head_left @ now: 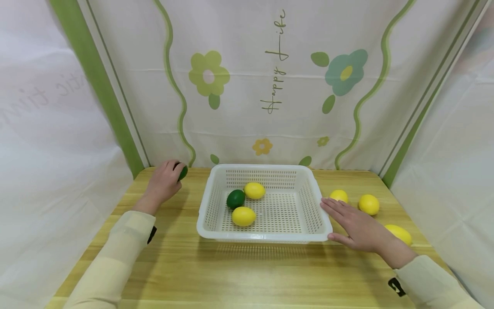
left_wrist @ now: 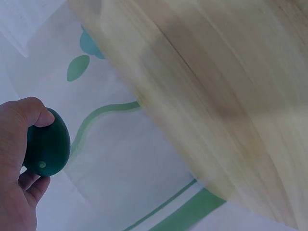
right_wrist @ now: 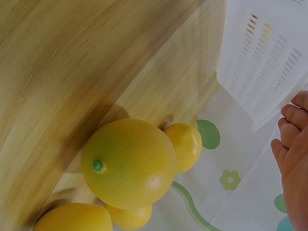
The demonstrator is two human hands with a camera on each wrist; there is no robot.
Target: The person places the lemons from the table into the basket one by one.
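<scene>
In the head view a white plastic basket (head_left: 266, 237) stands mid-table, holding a dark green fruit (head_left: 236, 199) and two yellow lemons (head_left: 244, 216). Left of the basket, at the table's back left, my left hand (head_left: 164, 181) grips another dark green oval fruit (head_left: 183, 172). The left wrist view shows my thumb over this green fruit (left_wrist: 48, 144), with fingers beneath it and a pale stem spot facing the camera. My right hand (head_left: 356, 225) has its fingers straight, fingertips right at the basket's right rim. Its palm faces the basket side in the right wrist view.
Right of the basket lie several yellow lemons (head_left: 368, 204), partly behind my right hand; a large yellow fruit (right_wrist: 129, 163) with a green stem nub shows close in the right wrist view. A patterned white curtain (head_left: 239, 107) borders the wooden table (head_left: 239, 279) at the back and sides.
</scene>
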